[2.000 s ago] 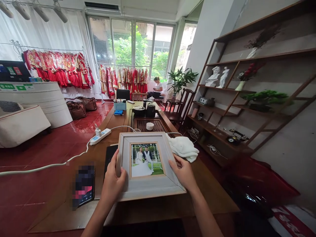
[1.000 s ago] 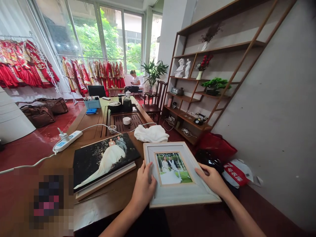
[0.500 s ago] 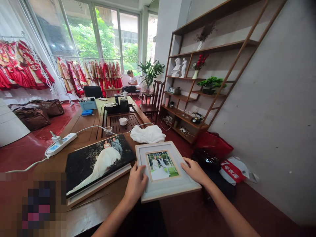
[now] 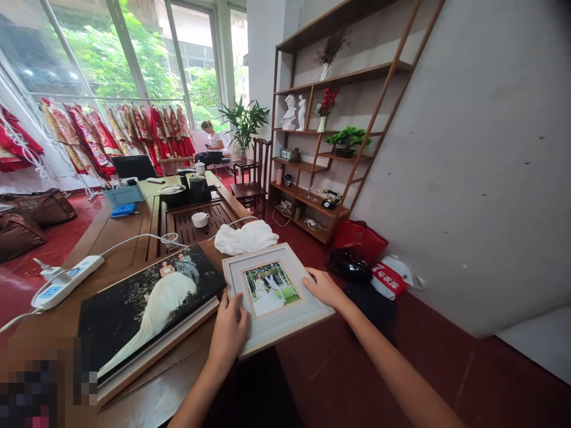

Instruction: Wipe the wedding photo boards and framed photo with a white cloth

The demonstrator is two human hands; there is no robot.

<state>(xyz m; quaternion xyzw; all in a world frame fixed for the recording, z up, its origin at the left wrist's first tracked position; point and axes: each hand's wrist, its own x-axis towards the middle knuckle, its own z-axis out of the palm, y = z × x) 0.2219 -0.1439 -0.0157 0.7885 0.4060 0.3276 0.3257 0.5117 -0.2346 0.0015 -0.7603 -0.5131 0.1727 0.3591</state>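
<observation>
Between my two hands is a pale, whitish picture frame (image 4: 285,318) with a small wedding photo (image 4: 270,288) in its middle. My left hand (image 4: 229,327) is closed on the frame's left edge, thumb bent near the rim. On the opposite side, my right hand (image 4: 328,288) grips the right edge, fingers over the border. Just left of the frame, a thick wedding album (image 4: 156,309) with a dark photo cover lies on the wooden table (image 4: 173,368). A crumpled white cloth (image 4: 245,236) lies right behind the frame.
A power strip (image 4: 69,282) with a plug and cable sits at the left. Further back are a white cup (image 4: 200,220) on the tea tray, a blue box (image 4: 124,193) and a seated person (image 4: 212,142). Bags (image 4: 359,241) lie on the floor by the shelf (image 4: 307,193).
The view has turned to the right, so the room and table appear shifted left. Both hands keep hold of the picture frame.
</observation>
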